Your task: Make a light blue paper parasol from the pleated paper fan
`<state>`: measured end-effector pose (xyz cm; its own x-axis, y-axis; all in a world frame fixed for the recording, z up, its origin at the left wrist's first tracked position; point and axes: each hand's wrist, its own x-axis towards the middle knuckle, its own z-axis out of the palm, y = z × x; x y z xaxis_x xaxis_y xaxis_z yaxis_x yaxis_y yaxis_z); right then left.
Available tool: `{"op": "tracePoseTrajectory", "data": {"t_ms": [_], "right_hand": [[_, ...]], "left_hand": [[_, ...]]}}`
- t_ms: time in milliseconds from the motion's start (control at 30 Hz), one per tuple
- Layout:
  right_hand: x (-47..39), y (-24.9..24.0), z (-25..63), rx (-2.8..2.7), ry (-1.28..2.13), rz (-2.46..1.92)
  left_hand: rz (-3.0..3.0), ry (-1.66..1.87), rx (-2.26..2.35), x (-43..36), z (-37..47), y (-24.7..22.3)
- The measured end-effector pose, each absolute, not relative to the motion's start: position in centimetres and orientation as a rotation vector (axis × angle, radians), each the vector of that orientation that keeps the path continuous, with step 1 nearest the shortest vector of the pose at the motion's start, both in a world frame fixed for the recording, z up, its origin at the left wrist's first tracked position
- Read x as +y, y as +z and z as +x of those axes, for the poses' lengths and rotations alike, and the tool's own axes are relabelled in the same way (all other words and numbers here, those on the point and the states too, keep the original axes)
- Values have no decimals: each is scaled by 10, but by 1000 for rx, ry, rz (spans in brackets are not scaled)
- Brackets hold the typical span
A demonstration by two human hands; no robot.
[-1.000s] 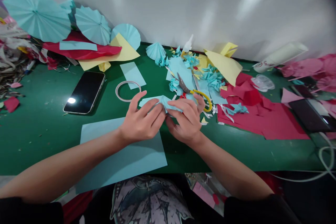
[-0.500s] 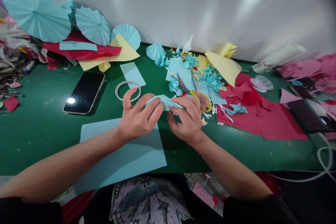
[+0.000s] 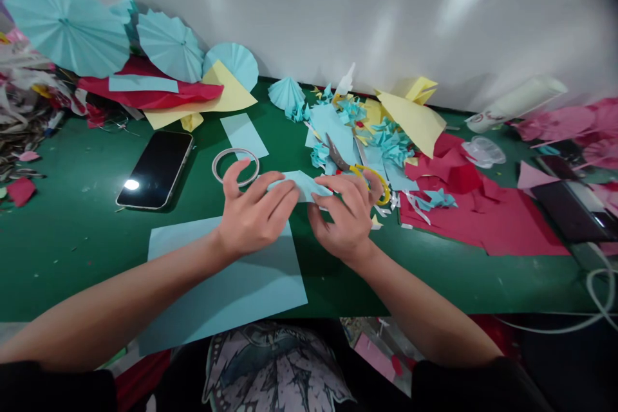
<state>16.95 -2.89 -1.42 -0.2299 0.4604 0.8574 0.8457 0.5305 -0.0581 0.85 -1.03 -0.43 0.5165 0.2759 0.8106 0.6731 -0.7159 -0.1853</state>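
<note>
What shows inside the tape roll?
Through the tape roll, green table and the end of a blue paper strip show. A finger of the left hand hides part of the opening.

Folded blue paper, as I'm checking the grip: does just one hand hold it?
No, the left hand and the right hand both hold the folded blue paper.

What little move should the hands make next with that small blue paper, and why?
I'd suggest pressing the fold firmer with the fingertips. The small blue paper is held at its left side by the left hand and at its right by the right hand, and its bent top edge shows between them, so a pinch there would probably sharpen the crease.
</note>
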Motion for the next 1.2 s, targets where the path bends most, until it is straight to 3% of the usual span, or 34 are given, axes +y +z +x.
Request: {"op": "tracePoseTrajectory", "data": {"t_ms": [400, 767, 1200], "right_hand": [[-28, -15, 171, -1894, -550, -1031], [-28, 3, 174, -1719, -88, -1103], [-29, 0, 174, -1849, -292, -975]], "left_hand": [[-2353, -1184, -754, -7, 7, -9], [-2459, -1471, -1081, -5, 7, 1], [-2543, -1458, -890, -9, 6, -1]]}}
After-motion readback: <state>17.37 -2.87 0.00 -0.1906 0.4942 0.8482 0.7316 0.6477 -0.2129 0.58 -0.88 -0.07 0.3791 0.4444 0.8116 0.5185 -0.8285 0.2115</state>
